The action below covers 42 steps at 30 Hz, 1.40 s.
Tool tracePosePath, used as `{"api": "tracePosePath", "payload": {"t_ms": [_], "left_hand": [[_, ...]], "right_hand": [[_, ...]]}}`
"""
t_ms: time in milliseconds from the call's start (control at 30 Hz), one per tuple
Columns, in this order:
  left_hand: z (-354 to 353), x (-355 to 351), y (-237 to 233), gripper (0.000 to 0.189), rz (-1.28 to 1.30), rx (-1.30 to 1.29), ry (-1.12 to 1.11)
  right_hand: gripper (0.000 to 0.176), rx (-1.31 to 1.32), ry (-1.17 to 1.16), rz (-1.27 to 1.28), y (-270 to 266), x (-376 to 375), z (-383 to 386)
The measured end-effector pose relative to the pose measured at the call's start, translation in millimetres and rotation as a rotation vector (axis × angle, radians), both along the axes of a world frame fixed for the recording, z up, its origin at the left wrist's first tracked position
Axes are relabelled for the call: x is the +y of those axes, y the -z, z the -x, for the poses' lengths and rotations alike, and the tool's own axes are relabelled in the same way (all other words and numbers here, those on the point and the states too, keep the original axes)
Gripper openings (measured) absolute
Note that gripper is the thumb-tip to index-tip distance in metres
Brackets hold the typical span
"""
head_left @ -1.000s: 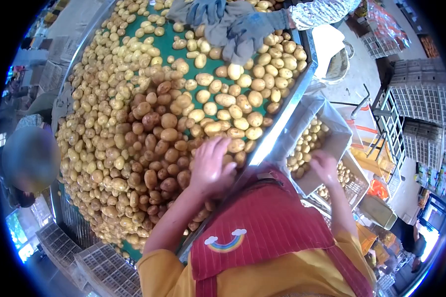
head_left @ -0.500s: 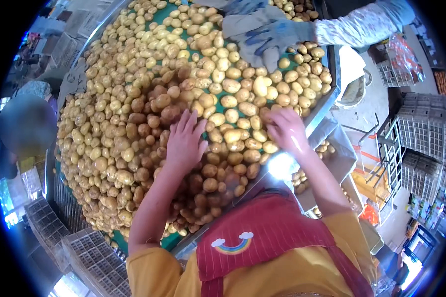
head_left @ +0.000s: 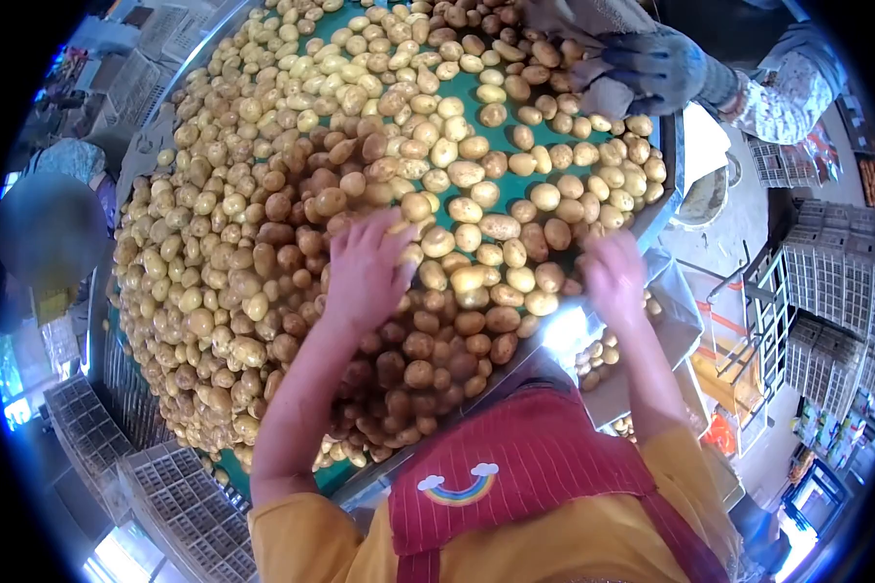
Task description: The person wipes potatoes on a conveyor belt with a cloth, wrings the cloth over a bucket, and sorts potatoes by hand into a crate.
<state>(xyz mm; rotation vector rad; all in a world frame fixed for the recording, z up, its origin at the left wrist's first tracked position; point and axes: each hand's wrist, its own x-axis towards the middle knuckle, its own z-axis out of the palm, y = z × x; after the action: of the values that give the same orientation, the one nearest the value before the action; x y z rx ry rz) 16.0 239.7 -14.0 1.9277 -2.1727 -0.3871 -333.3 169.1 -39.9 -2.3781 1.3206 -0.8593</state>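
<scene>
Many small yellow-brown potatoes (head_left: 335, 68) lie in a heap on a green surface (head_left: 496, 185). My left hand (head_left: 367, 267) rests on the front middle of the heap, palm down, fingers somewhat apart and slightly blurred, nothing visible in it. At the right edge of the table is my right hand (head_left: 614, 272), its fingers bent downward and smeared by motion. Whether it holds a potato cannot be made out. A few potatoes touch the area beside its fingertips.
A co-worker's gloved hand (head_left: 656, 73) reaches over the far right potatoes. Another person (head_left: 53, 228) is at the left. A metal rim (head_left: 666, 209) edges the table. Below it is a container (head_left: 676, 311) near potatoes. Crates (head_left: 831, 267) are stacked at the right.
My right hand has moved right, from over the potatoes to the table edge. My left hand stays nearly in place. The co-worker's gloves have shifted right, and more green surface shows at the upper middle.
</scene>
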Motion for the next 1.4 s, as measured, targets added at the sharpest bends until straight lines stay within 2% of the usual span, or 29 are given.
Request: {"api": "tracePosePath", "payload": {"t_ms": [33,100,133,167,200,233,267,333,367,433,467,567,600,633,700,733,833,900,933,967,1000,1067,1133,1200,1233,1267,1300,1333,1400], "left_hand": [[-4,-15,4,0.038,0.056,-0.027,-0.004],[-19,-50,14,0.046,0.095,-0.075,-0.012],[-24,-69,22,0.046,0.167,-0.133,-0.059],[-31,-88,34,0.045,0.238,-0.189,-0.106],[-26,-97,26,0.041,0.174,0.131,-0.232],[-21,-107,17,0.038,0.159,0.518,-0.367],[-16,-117,9,0.036,0.194,0.854,-0.502],[6,-115,-2,0.029,0.474,0.794,-0.400],[-28,-123,35,0.024,0.561,0.339,-0.137],[-50,-120,53,0.017,0.439,0.011,0.082],[-49,-113,49,0.015,0.264,0.141,0.032],[12,-77,-28,0.016,0.278,-0.396,-0.186],[-1,-77,-41,0.015,0.103,-0.325,-0.142],[-12,-78,-49,0.015,-0.070,-0.252,-0.094],[-20,-82,-49,0.016,0.132,-0.395,0.134],[-17,-83,-53,0.017,0.208,-0.343,0.175],[-5,-79,-67,0.021,0.435,-0.183,0.305],[-1,-80,-80,0.026,0.193,-0.195,0.265],[1,-82,-89,0.030,-0.118,-0.258,0.169],[3,-81,-94,0.033,-0.426,-0.313,0.065],[-33,-52,-61,0.041,-0.382,0.105,-0.148],[-63,-17,-38,0.053,-0.471,0.416,-0.445],[-46,-16,-70,0.063,-0.700,0.196,-0.648],[-10,-9,-54,0.081,0.173,-0.030,-0.247],[9,-19,-59,0.104,0.043,0.196,-0.087],[24,-27,-45,0.105,0.058,0.164,0.120],[39,-36,-27,0.106,-0.014,0.102,0.182],[37,-48,19,0.094,-0.068,0.084,0.244],[32,-77,33,0.069,-0.125,0.587,0.079]], "right_hand": [[0.014,0.109,0.133,-0.008,-2,27,39],[0.012,0.242,0.197,0.076,-9,69,117],[0.013,0.276,0.214,0.019,-7,93,161],[0.016,0.551,0.356,-0.285,-7,121,206],[0.026,0.731,0.475,-0.343,-8,141,224],[0.038,0.826,0.539,-0.175,-6,162,234],[0.043,0.821,0.587,-0.184,-10,169,238],[0.047,0.676,0.578,-0.194,-14,155,232],[0.046,0.540,0.531,-0.209,-11,141,223],[0.044,0.323,0.448,-0.198,-17,103,167],[0.042,0.293,0.375,-0.161,-20,81,134],[0.034,0.029,0.086,-0.172,-25,20,35],[0.036,-0.146,0.004,-0.370,-27,11,-3],[0.050,-0.310,-0.181,-0.510,-16,5,-38],[0.096,-0.191,-0.327,-0.487,-29,27,-121],[0.094,-0.170,-0.289,-0.425,-32,50,-160],[0.085,-0.189,-0.292,-0.480,-1,59,-189],[0.082,-0.189,-0.309,-0.620,-5,44,-173],[0.085,-0.163,-0.307,-0.698,-22,32,-141],[0.074,-0.244,-0.339,-0.506,-30,26,-114],[0.065,-0.259,-0.327,-0.495,-48,19,-93],[0.057,-0.330,-0.334,-0.551,-61,7,-64],[0.051,-0.355,-0.307,-0.729,-93,-9,-56],[0.043,-0.340,-0.263,-0.953,-121,-21,-57],[0.042,-0.301,-0.240,-0.942,-128,-27,-60],[0.041,-0.262,-0.218,-0.935,-134,-31,-64],[0.040,-0.219,-0.199,-0.930,-139,-38,-67],[0.038,-0.278,-0.195,-0.962,-141,-49,-68],[0.031,-0.207,-0.208,-0.851,-158,-79,-60]]}}
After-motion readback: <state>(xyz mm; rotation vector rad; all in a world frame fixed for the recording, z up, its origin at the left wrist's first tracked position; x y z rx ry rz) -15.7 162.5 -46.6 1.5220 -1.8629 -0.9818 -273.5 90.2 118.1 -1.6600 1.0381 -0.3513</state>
